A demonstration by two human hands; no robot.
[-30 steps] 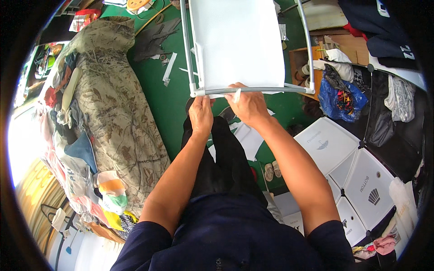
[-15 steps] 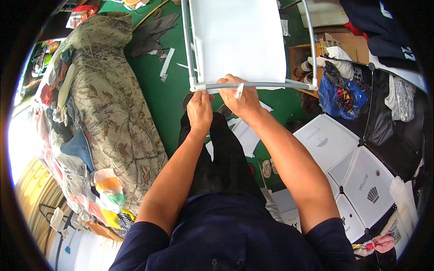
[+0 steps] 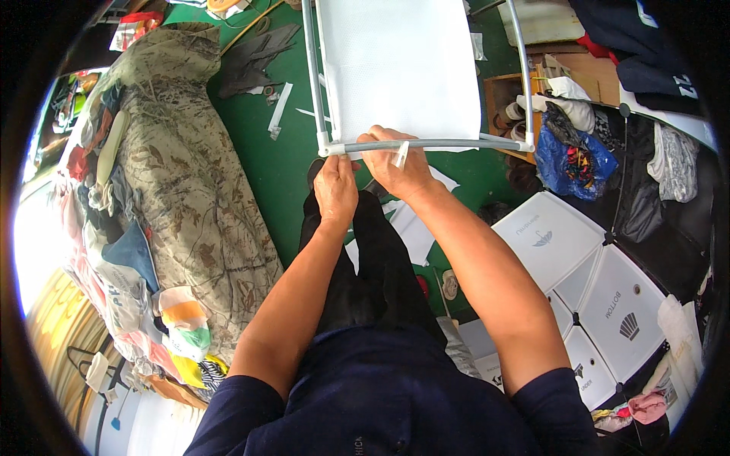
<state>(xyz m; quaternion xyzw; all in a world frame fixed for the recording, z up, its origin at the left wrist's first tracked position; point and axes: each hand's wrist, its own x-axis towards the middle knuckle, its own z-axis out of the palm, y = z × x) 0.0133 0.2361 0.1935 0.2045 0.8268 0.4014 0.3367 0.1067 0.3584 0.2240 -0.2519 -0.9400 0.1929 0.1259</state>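
A frame of grey metal tubes (image 3: 449, 143) with white plastic corner joints is in front of me. White sheet material (image 3: 399, 68) spans the space inside it. My right hand (image 3: 397, 173) is closed round the near tube, left of its middle, fingers over the far side. A small translucent plastic strip (image 3: 401, 155) hangs from the tube beside that hand's knuckles. Close to the near left corner joint (image 3: 328, 147), my left hand (image 3: 335, 188) has its fingers pressed together against the same tube's underside. Its fingertips are partly hidden by the tube.
A camouflage-cloth-covered long piece (image 3: 190, 167) runs along the left, with heaped clothes beside it. White storage-cabinet panels (image 3: 563, 235) stand at right, near a blue plastic bag (image 3: 582, 163). Paper scraps (image 3: 414, 232) and white strips (image 3: 280, 108) lie on the green floor.
My right hand has shifted slightly left along the near tube, closer to my left hand. The tube frame has barely moved, and both hands stay at it.
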